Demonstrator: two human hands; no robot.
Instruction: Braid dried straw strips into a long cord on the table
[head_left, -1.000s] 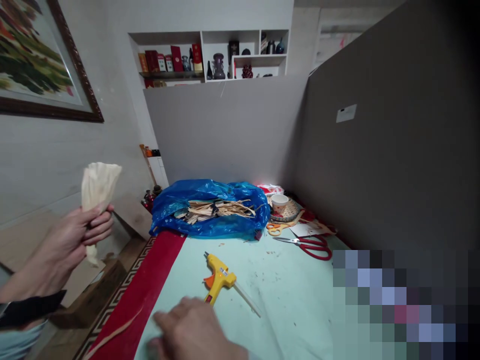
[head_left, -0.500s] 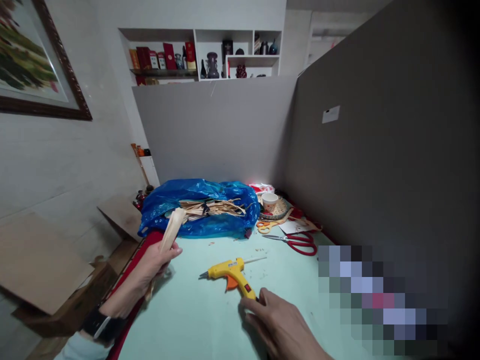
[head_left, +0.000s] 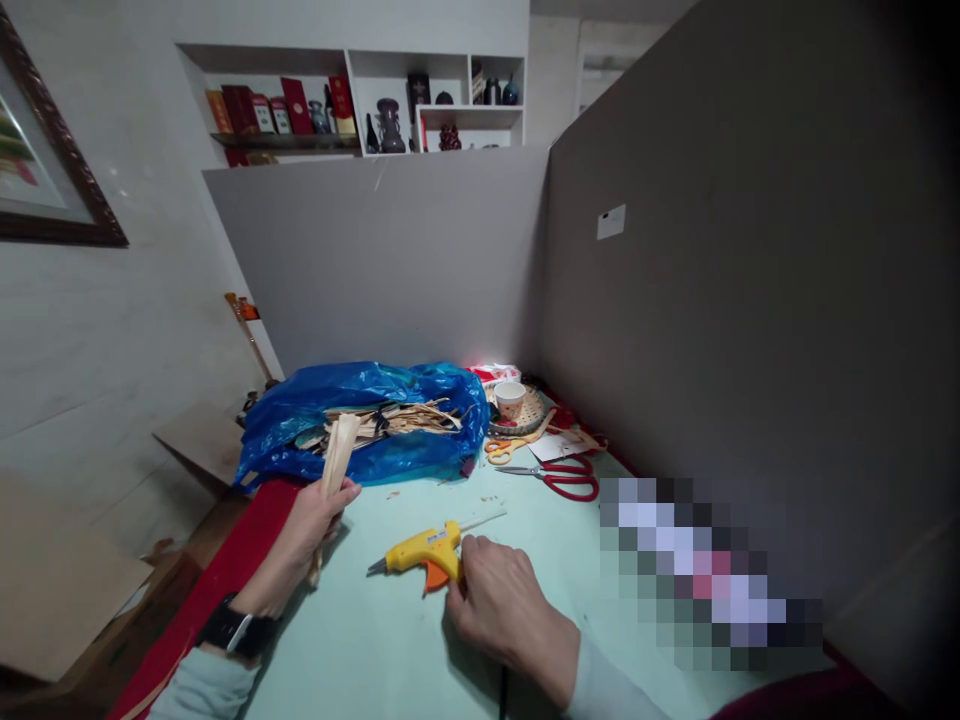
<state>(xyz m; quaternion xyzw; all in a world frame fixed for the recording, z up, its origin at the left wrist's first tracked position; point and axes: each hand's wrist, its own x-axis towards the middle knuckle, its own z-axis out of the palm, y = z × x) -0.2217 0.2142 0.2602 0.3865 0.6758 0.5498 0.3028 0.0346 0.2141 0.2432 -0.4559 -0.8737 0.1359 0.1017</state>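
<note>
Right hand (head_left: 501,600) now arriving on gun (head_left: 417,549) at table (head_left: 360,650) middle, fingers curling round handle. Left hand (head_left: 313,520) clasping husk (head_left: 338,452) upright near left edge. Advisable: gripping low, keeping clear of nozzle.

Blue plastic bag (head_left: 300,425) lay along the table's far edge, red scissors (head_left: 566,478) to its right, white cup (head_left: 509,399) stood on a woven tray (head_left: 534,412), wall shelf (head_left: 360,100) held boxes and vases.

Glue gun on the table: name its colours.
Glue gun: yellow body, orange trigger; head view.
</note>
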